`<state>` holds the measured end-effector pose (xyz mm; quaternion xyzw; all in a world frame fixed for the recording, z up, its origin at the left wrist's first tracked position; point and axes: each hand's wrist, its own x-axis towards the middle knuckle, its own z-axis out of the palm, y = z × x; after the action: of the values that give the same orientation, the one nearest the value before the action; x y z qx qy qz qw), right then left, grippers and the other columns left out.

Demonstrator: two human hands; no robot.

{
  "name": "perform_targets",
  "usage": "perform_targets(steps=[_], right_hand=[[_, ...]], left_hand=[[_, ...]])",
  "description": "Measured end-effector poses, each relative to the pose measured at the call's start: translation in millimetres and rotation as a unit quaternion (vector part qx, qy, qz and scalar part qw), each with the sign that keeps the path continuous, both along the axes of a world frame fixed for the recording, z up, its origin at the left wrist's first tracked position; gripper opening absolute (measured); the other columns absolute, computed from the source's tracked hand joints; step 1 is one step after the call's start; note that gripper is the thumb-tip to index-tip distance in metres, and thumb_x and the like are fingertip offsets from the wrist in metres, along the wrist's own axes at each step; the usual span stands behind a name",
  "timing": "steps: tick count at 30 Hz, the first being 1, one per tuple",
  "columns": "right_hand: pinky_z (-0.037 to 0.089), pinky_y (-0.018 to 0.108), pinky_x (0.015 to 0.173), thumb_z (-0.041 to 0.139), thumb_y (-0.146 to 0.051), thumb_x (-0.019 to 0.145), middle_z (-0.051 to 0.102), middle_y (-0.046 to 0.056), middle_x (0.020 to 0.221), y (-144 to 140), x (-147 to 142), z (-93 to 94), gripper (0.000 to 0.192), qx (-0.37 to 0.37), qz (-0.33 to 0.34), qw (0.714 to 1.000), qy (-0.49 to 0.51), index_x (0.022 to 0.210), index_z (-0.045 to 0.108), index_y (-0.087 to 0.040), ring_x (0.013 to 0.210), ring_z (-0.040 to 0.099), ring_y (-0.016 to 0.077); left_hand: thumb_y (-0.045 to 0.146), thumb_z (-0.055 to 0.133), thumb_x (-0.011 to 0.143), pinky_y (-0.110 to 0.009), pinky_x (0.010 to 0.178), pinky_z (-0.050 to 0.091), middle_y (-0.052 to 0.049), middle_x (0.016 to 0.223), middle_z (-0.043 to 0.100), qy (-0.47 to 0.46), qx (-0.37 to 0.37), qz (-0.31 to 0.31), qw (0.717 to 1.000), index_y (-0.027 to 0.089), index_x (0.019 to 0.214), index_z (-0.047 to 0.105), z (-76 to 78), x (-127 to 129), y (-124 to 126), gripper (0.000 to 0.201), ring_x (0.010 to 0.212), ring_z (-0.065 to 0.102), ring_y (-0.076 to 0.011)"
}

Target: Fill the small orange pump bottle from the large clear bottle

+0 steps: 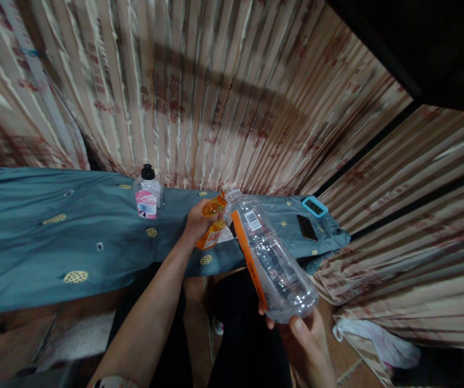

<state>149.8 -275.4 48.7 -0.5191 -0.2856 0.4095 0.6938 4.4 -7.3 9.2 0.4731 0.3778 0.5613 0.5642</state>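
Observation:
My left hand (199, 221) is closed around a small orange see-through bottle (211, 237) near the front of the cloth-covered surface. In my right hand (302, 328) is a large clear plastic bottle (276, 258) with an orange label and a barcode, gripped near its base. The clear bottle tilts, its neck up and to the left, its base toward me. Its mouth sits close beside the neck of the orange bottle; whether they touch I cannot tell. Something white lies behind the orange bottle, partly hidden.
A clear bottle with a black cap and pink label (147, 199) stands on the teal pineapple-print cloth (25, 231). At the right end lie a dark phone (307, 228) and a blue-framed digital clock (314, 206). Pleated curtains (215, 97) hang behind. A white plastic bag (389, 342) is at lower right.

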Motion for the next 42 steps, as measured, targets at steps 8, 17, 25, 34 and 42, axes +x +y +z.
perform_targets(steps=[8,17,25,34,42], right_hand=[[0.054,0.031,0.062,0.095,-0.053,0.070,0.082,0.006,0.087,2.4,-0.2,3.3,0.050,0.005,0.014,1.000,-0.013,0.104,0.074,-0.023,0.065,0.072,0.0197],[0.055,0.028,0.063,0.096,-0.054,0.068,0.082,0.005,0.088,1.9,0.2,1.9,0.055,0.008,0.013,1.000,-0.009,0.109,0.073,-0.023,0.067,0.073,0.0186],[0.056,0.031,0.062,0.094,-0.054,0.070,0.082,0.008,0.085,1.9,2.6,-0.4,0.052,0.010,0.022,0.999,-0.022,0.105,0.074,-0.021,0.065,0.074,0.0216],[0.056,0.028,0.060,0.095,-0.055,0.069,0.082,0.006,0.082,3.2,2.1,1.2,0.054,0.011,0.023,0.999,-0.022,0.104,0.073,-0.022,0.066,0.074,0.0204],[0.055,0.030,0.061,0.094,-0.054,0.071,0.082,0.007,0.086,2.5,0.7,0.5,0.053,0.011,0.016,1.000,-0.015,0.108,0.073,-0.021,0.066,0.074,0.0211]], left_hand=[[0.042,0.087,0.049,-0.029,0.068,0.051,0.001,0.078,0.073,-0.002,-0.001,0.005,1.000,0.019,0.086,0.068,-2.9,-0.2,1.6,0.047,0.072,0.066,-0.0184],[0.043,0.086,0.048,-0.027,0.066,0.049,0.003,0.073,0.071,0.002,0.003,0.014,1.000,0.019,0.083,0.068,-2.6,0.2,1.1,0.046,0.067,0.062,-0.0156],[0.045,0.086,0.048,-0.027,0.063,0.048,0.002,0.073,0.071,-0.015,0.003,0.002,1.000,0.019,0.084,0.068,-2.8,0.0,1.9,0.048,0.066,0.063,-0.0160],[0.046,0.086,0.050,-0.027,0.064,0.049,0.002,0.076,0.073,0.000,0.010,0.008,1.000,0.019,0.086,0.069,-5.6,-0.2,2.6,0.049,0.069,0.065,-0.0170],[0.046,0.088,0.046,-0.027,0.065,0.050,0.003,0.074,0.072,-0.023,-0.007,0.000,1.000,0.019,0.084,0.068,-4.4,0.5,2.4,0.051,0.066,0.063,-0.0154]])
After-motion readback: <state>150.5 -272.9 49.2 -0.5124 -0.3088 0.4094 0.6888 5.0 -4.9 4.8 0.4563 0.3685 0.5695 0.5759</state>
